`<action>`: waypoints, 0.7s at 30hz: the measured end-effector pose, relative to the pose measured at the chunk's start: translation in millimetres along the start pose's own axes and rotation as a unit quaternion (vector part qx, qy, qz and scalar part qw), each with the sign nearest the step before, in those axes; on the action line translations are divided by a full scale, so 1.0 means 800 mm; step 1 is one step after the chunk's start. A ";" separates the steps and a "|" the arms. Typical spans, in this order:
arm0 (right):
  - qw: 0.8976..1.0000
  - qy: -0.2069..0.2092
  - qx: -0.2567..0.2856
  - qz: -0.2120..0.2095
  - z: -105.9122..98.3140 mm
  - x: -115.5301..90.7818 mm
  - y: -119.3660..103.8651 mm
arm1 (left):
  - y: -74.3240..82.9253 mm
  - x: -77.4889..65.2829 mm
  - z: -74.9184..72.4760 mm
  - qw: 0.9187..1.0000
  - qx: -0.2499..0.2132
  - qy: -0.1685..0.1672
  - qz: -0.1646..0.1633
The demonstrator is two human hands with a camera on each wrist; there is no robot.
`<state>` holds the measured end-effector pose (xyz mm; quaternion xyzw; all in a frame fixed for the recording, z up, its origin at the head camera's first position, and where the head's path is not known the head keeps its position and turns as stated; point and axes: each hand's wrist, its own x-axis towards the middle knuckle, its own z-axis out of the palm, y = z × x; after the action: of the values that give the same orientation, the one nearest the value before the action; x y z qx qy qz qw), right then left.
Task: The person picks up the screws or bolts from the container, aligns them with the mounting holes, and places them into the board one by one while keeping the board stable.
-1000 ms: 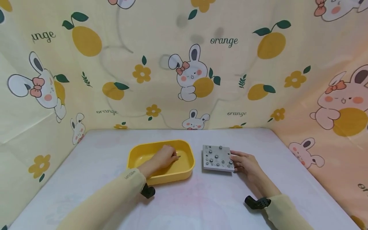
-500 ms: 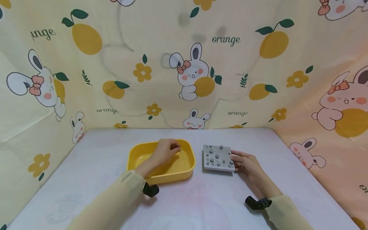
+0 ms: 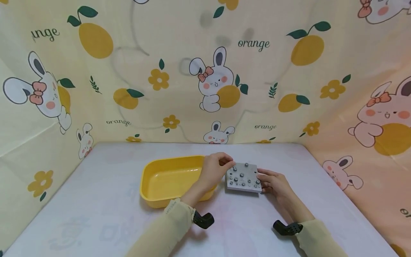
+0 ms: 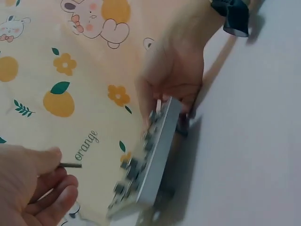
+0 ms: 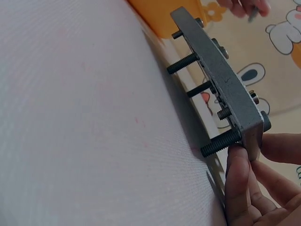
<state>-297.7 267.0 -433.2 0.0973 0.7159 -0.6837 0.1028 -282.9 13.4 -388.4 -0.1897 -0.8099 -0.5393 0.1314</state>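
Note:
My left hand (image 3: 214,168) is near the upper left corner of a grey metal plate (image 3: 248,169). Between its thumb and finger it pinches a short thin metal pin (image 4: 72,165), one end sticking out. My right hand (image 3: 277,184) grips the plate by its right edge, thumb on one face and fingers on the other, as the right wrist view shows. Several bolt heads (image 3: 242,175) stand on the plate's top. Threaded shanks (image 5: 182,63) of different lengths poke out underneath, and the plate is raised off the white table.
A yellow tray (image 3: 151,203) sits on the white table (image 3: 244,228) left of the plate, its right end partly behind my left forearm. Printed cloth (image 3: 179,43) walls the back and sides.
My left hand has risen out of the yellow tray with the pin and moved right to the plate's corner. The right hand and plate have stayed in place.

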 end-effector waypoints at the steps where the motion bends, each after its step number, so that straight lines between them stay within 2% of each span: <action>1: 1.000 0.002 -0.002 0.000 0.000 0.000 0.000 | 0.000 -0.001 0.007 1.000 -0.006 0.001 -0.004; 4: 1.000 0.004 -0.005 0.000 0.000 0.000 0.000 | 0.001 -0.006 0.021 1.000 0.005 0.002 -0.020; 7: 1.000 0.002 -0.007 -0.003 0.001 0.000 0.000 | 0.000 -0.009 0.027 0.998 0.048 -0.010 -0.028; 13: 1.000 -0.001 -0.011 -0.008 0.000 -0.001 0.001 | -0.006 -0.006 0.026 0.988 0.152 -0.020 -0.019; 21: 1.000 0.003 -0.014 -0.011 0.002 -0.002 0.002 | -0.013 -0.001 0.024 0.975 0.224 -0.004 0.000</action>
<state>-295.5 265.7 -434.5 0.0905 0.7268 -0.6743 0.0946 -286.8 27.7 -404.6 -0.1580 -0.9106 -0.3436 0.1669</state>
